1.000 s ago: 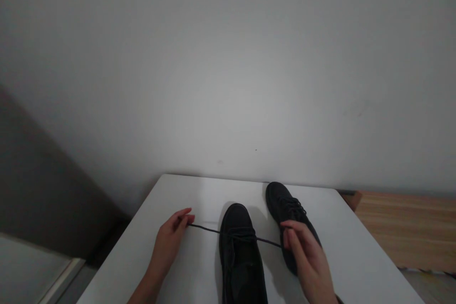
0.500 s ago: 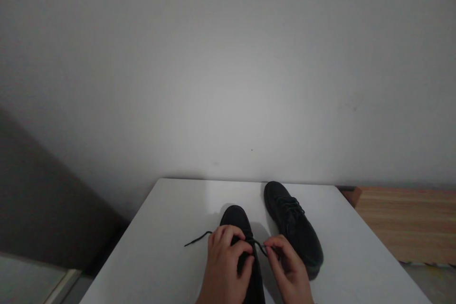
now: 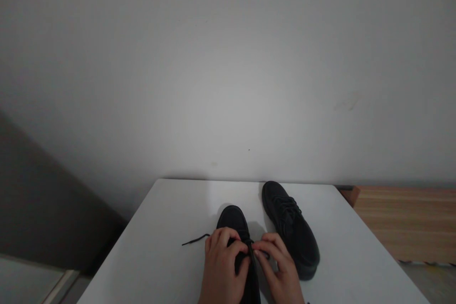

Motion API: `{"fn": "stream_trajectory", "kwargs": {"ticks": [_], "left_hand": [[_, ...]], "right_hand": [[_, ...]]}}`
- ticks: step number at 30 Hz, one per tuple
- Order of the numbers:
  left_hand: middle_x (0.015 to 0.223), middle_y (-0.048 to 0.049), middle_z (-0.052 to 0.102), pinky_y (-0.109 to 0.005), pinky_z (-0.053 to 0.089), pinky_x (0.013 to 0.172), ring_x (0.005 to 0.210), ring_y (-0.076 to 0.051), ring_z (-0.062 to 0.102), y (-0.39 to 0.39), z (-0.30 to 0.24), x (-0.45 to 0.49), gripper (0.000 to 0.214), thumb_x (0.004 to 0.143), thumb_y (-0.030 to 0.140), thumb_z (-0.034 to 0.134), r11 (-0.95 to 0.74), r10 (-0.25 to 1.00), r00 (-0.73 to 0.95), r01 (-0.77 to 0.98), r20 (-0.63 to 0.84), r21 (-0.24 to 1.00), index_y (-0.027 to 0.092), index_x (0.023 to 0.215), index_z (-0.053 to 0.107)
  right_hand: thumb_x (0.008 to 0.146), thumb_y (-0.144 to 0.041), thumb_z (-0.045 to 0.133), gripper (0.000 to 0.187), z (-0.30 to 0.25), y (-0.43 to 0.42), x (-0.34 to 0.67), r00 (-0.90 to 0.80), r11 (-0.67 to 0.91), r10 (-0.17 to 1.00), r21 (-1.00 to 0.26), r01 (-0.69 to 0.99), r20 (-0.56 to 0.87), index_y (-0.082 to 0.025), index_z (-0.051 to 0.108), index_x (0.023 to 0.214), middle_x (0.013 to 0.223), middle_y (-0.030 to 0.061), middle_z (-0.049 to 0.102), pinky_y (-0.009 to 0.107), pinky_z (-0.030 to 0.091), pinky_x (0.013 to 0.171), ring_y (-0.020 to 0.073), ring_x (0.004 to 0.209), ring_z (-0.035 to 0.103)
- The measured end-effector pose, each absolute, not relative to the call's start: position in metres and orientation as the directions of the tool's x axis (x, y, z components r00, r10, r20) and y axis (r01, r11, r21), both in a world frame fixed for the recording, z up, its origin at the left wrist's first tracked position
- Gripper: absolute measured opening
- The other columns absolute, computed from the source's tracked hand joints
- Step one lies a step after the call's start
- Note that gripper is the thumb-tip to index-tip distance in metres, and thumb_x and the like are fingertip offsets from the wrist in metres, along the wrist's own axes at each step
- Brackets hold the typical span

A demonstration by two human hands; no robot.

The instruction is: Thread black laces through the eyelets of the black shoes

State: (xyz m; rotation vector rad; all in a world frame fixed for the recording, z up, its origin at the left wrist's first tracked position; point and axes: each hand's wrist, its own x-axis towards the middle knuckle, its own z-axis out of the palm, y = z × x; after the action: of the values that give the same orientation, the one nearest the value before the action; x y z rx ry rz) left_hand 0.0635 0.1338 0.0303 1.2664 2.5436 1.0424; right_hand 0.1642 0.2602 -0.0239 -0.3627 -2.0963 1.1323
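Note:
A black lace-up shoe [image 3: 231,217] lies toe-away on the white table, partly covered by my hands. My left hand [image 3: 224,261] is over its laced part, fingers curled and pinching the shoelace. One end of the black shoelace [image 3: 195,240] sticks out to the left past my knuckles. My right hand [image 3: 278,263] is at the shoe's right side, thumb and fingertips closed on the lace close to my left fingertips. Just how the lace runs between the fingers is hidden. A second black shoe [image 3: 290,228], laced, stands to the right, angled.
The white tabletop [image 3: 171,218] meets a pale wall [image 3: 228,80] at the back. To the right is a wood-grain panel [image 3: 406,223]. A dark area and a pale-edged surface [image 3: 32,275] lie beyond the table's left edge.
My right hand has moved left along the lace, up against the shoe and near my left fingertips. My left hand keeps its pinch. The view has shifted slightly.

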Motion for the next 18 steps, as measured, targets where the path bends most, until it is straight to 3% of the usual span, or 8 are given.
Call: {"fn": "stream_trajectory", "kwargs": {"ticks": [5, 7, 11, 13, 18], "left_hand": [[0.1, -0.007, 0.063, -0.051, 0.044, 0.089, 0.101, -0.03, 0.058, 0.131, 0.03, 0.064, 0.016, 0.084, 0.008, 0.058, 0.368, 0.745, -0.605, 0.724, 0.281, 0.583, 0.022, 0.085, 0.067], [0.104, -0.0079, 0.062, -0.05, 0.045, 0.09, 0.104, -0.03, 0.057, 0.128, 0.03, 0.064, 0.017, 0.084, 0.007, 0.057, 0.334, 0.744, -0.577, 0.758, 0.336, 0.561, 0.022, 0.085, 0.065], [0.11, -0.0093, 0.06, -0.048, 0.045, 0.095, 0.11, -0.029, 0.054, 0.112, 0.032, 0.061, 0.017, 0.087, 0.008, 0.051, 0.27, 0.695, -0.548, 0.798, 0.465, 0.538, 0.022, 0.088, 0.061], [0.11, -0.0086, 0.06, -0.043, 0.046, 0.095, 0.111, -0.027, 0.055, 0.096, 0.036, 0.054, 0.016, 0.089, 0.01, 0.051, 0.228, 0.682, -0.532, 0.807, 0.501, 0.545, 0.023, 0.089, 0.058], [0.107, -0.0064, 0.057, -0.031, 0.05, 0.091, 0.107, -0.021, 0.058, 0.045, 0.056, 0.036, 0.012, 0.095, 0.017, 0.049, 0.117, 0.657, -0.553, 0.747, 0.513, 0.655, 0.026, 0.088, 0.054]], "right_hand": [[0.095, -0.027, 0.058, 0.019, -0.032, 0.258, 0.175, -0.657, 0.669, 0.532, -0.74, -0.059, 0.534, -0.029, 0.07, 0.11, 0.111, 0.0075, 0.059, 0.029, 0.051, 0.09, 0.0225, 0.104, 0.061], [0.092, -0.03, 0.062, 0.023, -0.031, 0.251, 0.177, -0.643, 0.659, 0.54, -0.748, -0.079, 0.543, -0.026, 0.064, 0.114, 0.103, 0.0063, 0.06, 0.029, 0.052, 0.083, 0.0219, 0.094, 0.062], [0.092, -0.026, 0.058, 0.011, -0.028, 0.233, 0.174, -0.663, 0.566, 0.583, -0.82, -0.083, 0.469, -0.026, 0.056, 0.103, 0.071, -0.0048, 0.049, 0.023, 0.044, 0.054, 0.0138, 0.056, 0.05], [0.095, -0.027, 0.052, 0.003, -0.029, 0.227, 0.171, -0.649, 0.533, 0.63, -0.845, -0.038, 0.426, -0.025, 0.055, 0.094, 0.068, -0.0058, 0.045, 0.023, 0.04, 0.051, 0.0129, 0.053, 0.046], [0.094, -0.031, 0.051, 0.012, -0.038, 0.221, 0.17, -0.616, 0.486, 0.703, -0.872, 0.054, 0.354, -0.026, 0.047, 0.084, 0.065, -0.0072, 0.039, 0.022, 0.036, 0.046, 0.0122, 0.05, 0.041]]}}
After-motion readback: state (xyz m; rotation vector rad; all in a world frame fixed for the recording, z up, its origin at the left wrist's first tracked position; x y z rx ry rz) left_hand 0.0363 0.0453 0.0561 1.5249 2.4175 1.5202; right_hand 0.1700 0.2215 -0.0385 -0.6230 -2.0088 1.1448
